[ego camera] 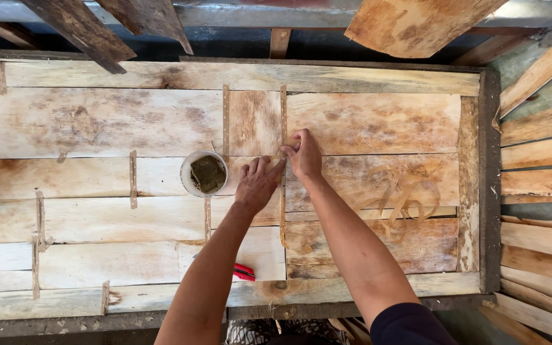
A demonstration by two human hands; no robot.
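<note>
A thin tape strip (283,137) runs up and down over the seam between two veneer sheets (378,124), near the middle of the table (488,191). The right hand (304,153) pinches the strip with fingers drawn narrow together, thumb and fingertips closed on it just where it crosses a horizontal joint. The left hand (258,182) lies flat beside it, fingers together and pressed on the sheet, tips touching the strip's left edge.

To do this well, I judge the flat hand should hold both sheets butted tight while the other smooths the strip straight along the seam, pressing from the held end outward so no bubble or kink forms.

Just left of the left hand stands a small white cup (204,173) of dark paste, close enough that a sideways wrist move could tip it. A red-handled cutter (244,272) lies on the near sheets, partly hidden by the left forearm. Loose curls of spare tape (400,201) lie to the right, near but apart from the right arm. Other short strips (133,179) already bridge seams further left.

The table's raised dark rim bounds the right side and the near edge; stacked boards (541,153) lean beyond it. The widest open room is right of the seam, above the curls.
</note>
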